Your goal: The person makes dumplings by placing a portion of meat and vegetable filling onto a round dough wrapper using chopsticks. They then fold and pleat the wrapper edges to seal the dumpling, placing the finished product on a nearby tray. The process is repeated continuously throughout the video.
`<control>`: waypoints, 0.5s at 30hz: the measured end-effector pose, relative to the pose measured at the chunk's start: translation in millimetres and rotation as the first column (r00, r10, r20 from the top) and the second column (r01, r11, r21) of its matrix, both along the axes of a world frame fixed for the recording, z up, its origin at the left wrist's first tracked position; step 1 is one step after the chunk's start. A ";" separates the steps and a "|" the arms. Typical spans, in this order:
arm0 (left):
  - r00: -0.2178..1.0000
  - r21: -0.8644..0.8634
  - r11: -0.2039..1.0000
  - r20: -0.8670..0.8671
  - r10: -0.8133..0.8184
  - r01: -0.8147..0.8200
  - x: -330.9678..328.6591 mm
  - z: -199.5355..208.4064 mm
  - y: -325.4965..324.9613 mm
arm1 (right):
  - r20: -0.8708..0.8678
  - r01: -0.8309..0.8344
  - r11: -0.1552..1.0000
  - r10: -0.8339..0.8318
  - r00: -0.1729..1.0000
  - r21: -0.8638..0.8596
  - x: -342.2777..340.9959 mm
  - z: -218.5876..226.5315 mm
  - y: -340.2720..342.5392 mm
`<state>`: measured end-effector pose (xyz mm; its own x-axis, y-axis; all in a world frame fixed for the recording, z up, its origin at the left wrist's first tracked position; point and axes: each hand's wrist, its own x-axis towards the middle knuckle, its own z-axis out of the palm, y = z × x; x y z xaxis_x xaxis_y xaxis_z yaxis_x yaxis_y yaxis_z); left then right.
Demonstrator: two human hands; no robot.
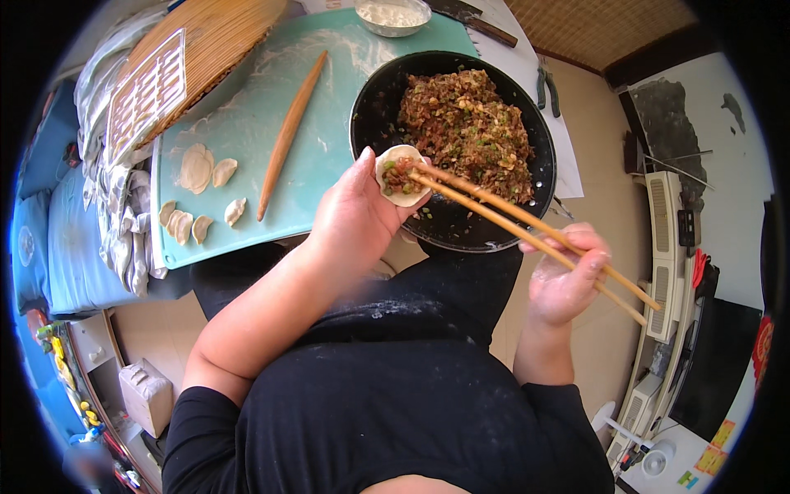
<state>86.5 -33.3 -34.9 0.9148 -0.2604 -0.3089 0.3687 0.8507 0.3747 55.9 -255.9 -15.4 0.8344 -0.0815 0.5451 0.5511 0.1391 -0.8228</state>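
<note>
On the fingers of my left hand (362, 202) lies a round dumpling wrapper (404, 198), with a lump of meat filling (398, 174) in its middle. My right hand (568, 276) is closed round a pair of wooden chopsticks (527, 224); their tips touch the filling. Just beyond the wrapper, a black pan (374, 107) holds a large heap of minced filling (469, 123) flecked with green. Left of my left hand, several folded dumplings (200, 229) and flat wrappers (196, 169) lie on a green mat (247, 140). A tapered wooden rolling pin (290, 136) rests there too.
A bowl of white flour (393, 15) stands at the far edge, beside a dark knife (485, 26). Dark-handled scissors or pliers (546, 89) lie right of the pan. A round woven tray (197, 58) leans over the mat's far left, next to a crumpled striped cloth (115, 198).
</note>
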 end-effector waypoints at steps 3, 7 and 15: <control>0.999 -0.004 1.000 -0.045 0.009 -0.009 -0.5 7.2 1.8 | -0.054 0.025 0.992 -0.018 0.998 0.123 2.1 2.0 -15.4; 0.993 -0.029 0.993 0.032 -0.112 0.113 -1.3 4.9 7.1 | -0.137 -0.004 0.984 0.029 0.990 0.181 2.7 2.8 -27.4; 0.983 -0.016 0.984 0.024 -0.180 0.180 -5.2 9.4 2.6 | -0.199 -0.047 0.980 0.086 0.976 0.192 4.1 -3.3 -30.1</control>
